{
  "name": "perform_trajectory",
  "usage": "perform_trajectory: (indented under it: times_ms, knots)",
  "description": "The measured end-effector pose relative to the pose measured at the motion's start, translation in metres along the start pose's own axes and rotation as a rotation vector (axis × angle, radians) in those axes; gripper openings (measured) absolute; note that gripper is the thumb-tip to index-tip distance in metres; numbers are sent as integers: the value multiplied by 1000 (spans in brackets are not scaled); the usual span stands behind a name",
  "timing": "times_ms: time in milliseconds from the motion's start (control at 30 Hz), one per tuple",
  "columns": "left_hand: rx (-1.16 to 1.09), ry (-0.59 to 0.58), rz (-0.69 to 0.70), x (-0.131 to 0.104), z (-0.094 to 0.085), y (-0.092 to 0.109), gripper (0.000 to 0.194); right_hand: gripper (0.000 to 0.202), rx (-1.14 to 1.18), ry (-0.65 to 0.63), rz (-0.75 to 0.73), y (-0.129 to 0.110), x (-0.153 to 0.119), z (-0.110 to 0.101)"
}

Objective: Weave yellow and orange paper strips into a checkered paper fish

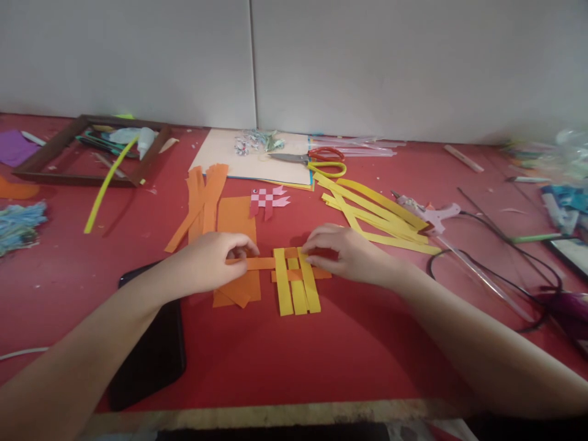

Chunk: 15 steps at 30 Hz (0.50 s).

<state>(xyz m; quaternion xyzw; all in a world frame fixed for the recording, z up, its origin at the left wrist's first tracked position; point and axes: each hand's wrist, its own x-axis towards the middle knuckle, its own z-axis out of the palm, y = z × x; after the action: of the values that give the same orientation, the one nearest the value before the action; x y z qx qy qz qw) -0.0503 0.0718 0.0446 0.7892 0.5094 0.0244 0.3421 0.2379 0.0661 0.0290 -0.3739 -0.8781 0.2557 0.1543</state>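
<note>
Orange and yellow paper strips cross over and under each other in a small weave on the table before me. My left hand (214, 262) pinches the end of an orange paper strip (261, 263) that runs sideways into the weave. At its upper right, my right hand (346, 254) has thumb and fingers closed at the top of the rightmost yellow paper strip (310, 285). Another yellow strip (283, 288) forms the weave's left side. An orange paper sheet (236, 223) lies partly under my left hand, and loose orange strips (209, 199) lie behind it.
Loose yellow strips (381, 214) and a hot glue gun (429, 214) with its cord lie to the right. A woven pink paper fish (266, 199) and scissors (316, 160) are farther back. A black phone (156, 349) lies under my left forearm. A brown frame (55, 147) stands back left.
</note>
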Motion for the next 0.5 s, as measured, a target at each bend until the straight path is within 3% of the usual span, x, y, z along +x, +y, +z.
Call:
perform_trajectory:
  times_ms: [200,500]
  knots:
    - [48,9,-9,1,-1,2,25,13,-7,2,0,0,0,0]
    - [-66,-67,-73,1,-3,5,33,15,-91,45,-8,-6,1,7]
